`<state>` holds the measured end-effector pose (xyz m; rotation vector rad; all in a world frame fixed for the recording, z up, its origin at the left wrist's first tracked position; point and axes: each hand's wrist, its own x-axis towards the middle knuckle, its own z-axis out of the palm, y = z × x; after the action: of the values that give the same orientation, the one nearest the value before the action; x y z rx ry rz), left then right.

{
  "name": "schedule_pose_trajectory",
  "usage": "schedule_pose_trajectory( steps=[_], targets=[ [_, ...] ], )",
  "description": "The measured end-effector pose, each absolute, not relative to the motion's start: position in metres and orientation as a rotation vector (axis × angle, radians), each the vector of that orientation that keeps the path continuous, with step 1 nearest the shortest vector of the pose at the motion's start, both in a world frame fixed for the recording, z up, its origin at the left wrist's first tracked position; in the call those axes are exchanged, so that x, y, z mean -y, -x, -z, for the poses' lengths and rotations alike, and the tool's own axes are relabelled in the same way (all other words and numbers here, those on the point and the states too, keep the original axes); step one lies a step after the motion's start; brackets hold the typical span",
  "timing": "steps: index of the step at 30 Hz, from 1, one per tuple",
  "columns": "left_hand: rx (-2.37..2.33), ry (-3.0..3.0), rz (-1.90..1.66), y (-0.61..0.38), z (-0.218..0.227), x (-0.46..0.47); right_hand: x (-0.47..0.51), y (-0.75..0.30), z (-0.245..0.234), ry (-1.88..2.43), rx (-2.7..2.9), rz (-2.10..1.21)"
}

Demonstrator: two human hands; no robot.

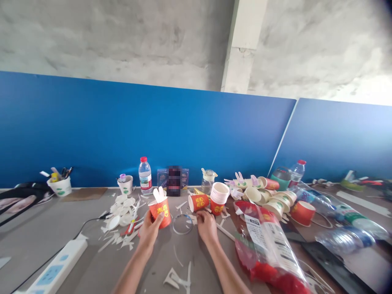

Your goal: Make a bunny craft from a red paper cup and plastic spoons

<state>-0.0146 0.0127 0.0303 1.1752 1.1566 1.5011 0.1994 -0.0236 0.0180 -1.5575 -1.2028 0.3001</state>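
My left hand (149, 230) is wrapped around a red paper cup (163, 212) with yellow lettering, held slightly tilted. Several white flat pieces (159, 194), like spoon or stick ends, poke out of its top. On the table, my right hand (206, 225) has its fingers curled down; what they hold, if anything, is hidden. Just beyond those fingers lies another red paper cup (199, 201) on its side. A stack of red and white paper cups (219, 198) stands upright beside it. Between my hands rests a clear ring-shaped loop (183, 224).
White scraps and small discs (119, 214) lie left of my left hand. A water bottle (145, 177) and a glass jug (208, 181) stand at the back. On the right are a red-and-clear plastic bag (266, 245), several paper cups and lying bottles (344, 241). A power strip (58, 267) sits front left.
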Motion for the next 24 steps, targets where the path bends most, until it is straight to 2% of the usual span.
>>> schedule_pose_trajectory(
  steps=[10,16,24],
  targets=[
    [-1.059,-1.286,-1.305,-0.001,-0.023,-0.002,0.029,-0.196,-0.011,1.849,1.626,-0.050],
    [-0.953,-1.288,-1.222,-0.007,-0.016,0.002,0.033,-0.190,-0.021,2.063,1.673,0.047],
    [-0.921,-1.062,-1.426,-0.003,-0.022,0.000,0.031,-0.193,-0.023,2.030,1.589,-0.034]
  ],
)
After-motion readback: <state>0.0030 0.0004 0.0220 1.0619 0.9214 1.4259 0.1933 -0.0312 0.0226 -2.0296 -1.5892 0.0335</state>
